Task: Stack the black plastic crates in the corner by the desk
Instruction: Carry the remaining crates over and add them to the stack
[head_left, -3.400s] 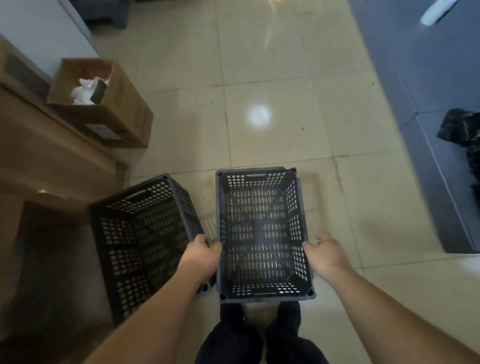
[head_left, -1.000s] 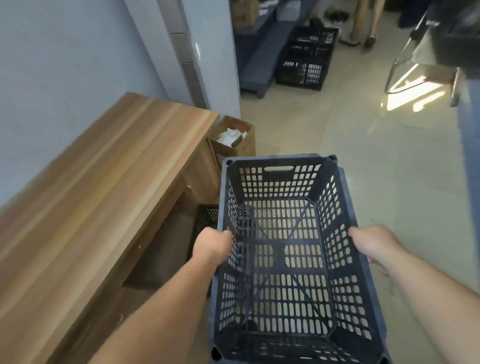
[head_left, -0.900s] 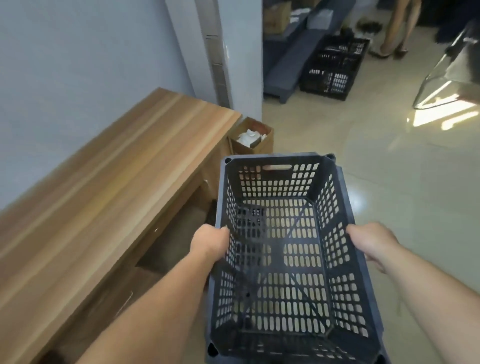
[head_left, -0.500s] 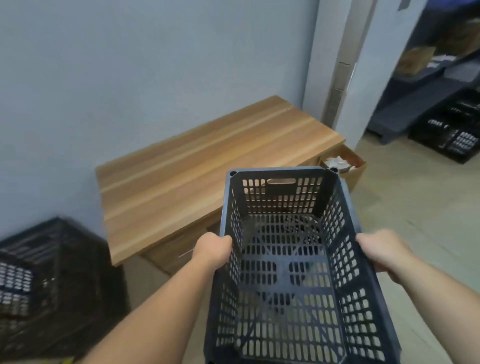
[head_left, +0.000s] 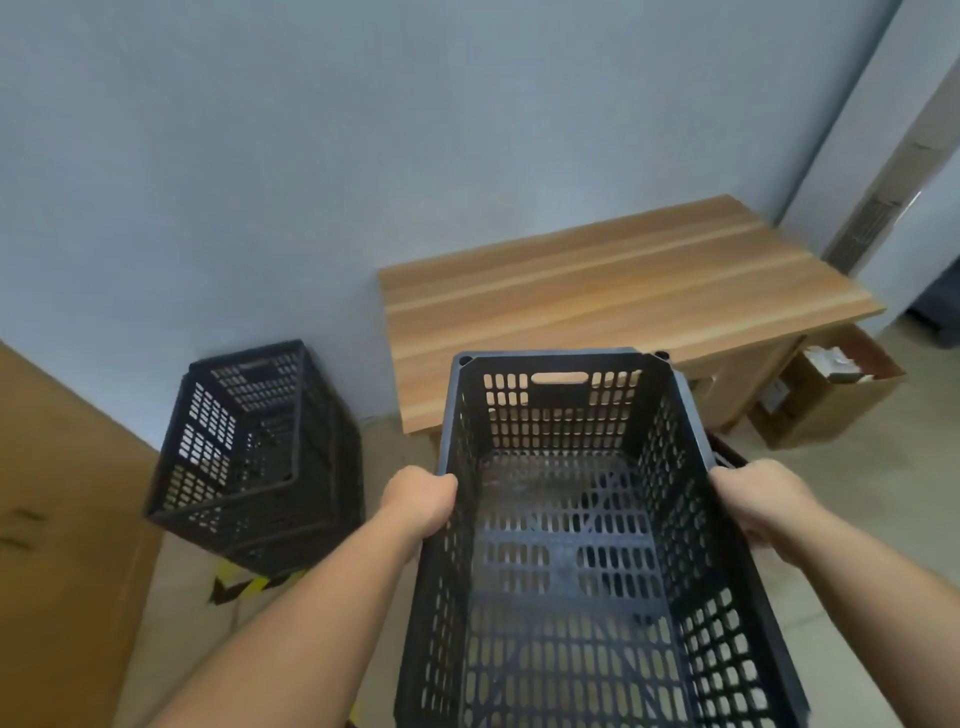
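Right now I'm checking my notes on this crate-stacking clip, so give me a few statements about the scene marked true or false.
1. Both hands grip the carried crate: left hand, right hand. True.
2. The carried crate holds boxes. False: it is empty.
3. A stack of black crates stands left of the desk by the wall. True.
4. The desk top is cluttered. False: it is bare.
5. An open cardboard box sits on the floor right of the desk. True.
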